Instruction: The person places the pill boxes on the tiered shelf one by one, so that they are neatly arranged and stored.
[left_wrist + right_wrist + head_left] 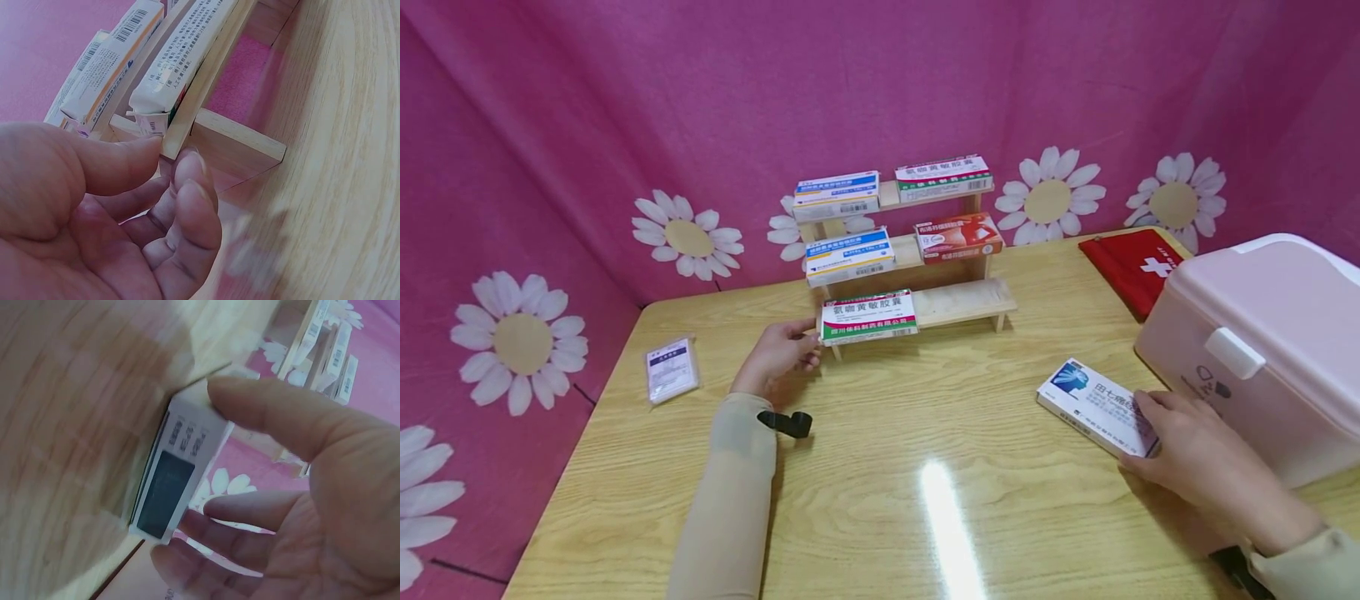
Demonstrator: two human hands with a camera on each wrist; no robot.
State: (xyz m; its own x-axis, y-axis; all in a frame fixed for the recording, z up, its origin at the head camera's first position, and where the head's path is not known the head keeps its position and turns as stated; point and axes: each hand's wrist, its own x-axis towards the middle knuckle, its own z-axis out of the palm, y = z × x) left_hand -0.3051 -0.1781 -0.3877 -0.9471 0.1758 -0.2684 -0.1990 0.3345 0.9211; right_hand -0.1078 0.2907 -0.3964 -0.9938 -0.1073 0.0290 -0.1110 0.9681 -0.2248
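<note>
A three-tier wooden rack [962,302] stands near the curtain with several medicine boxes on its steps. My left hand [778,357] is at the left end of the lowest step. In the left wrist view, its thumb and fingers pinch the end of the step board [178,128], beside the end flap of a white, green and magenta medicine box [868,317]. On the right, my right hand [1198,454] grips the near end of a white medicine box [1093,404] with a blue picture. That box's end face [172,481] shows between thumb and fingers; whether it touches the table is unclear.
A pale pink lidded case [1247,367] stands close to my right hand, with a red first-aid pouch [1131,267] behind it. A small white packet [672,372] lies on the table at left. Blue-white boxes [850,254] and a red box [958,237] occupy upper steps.
</note>
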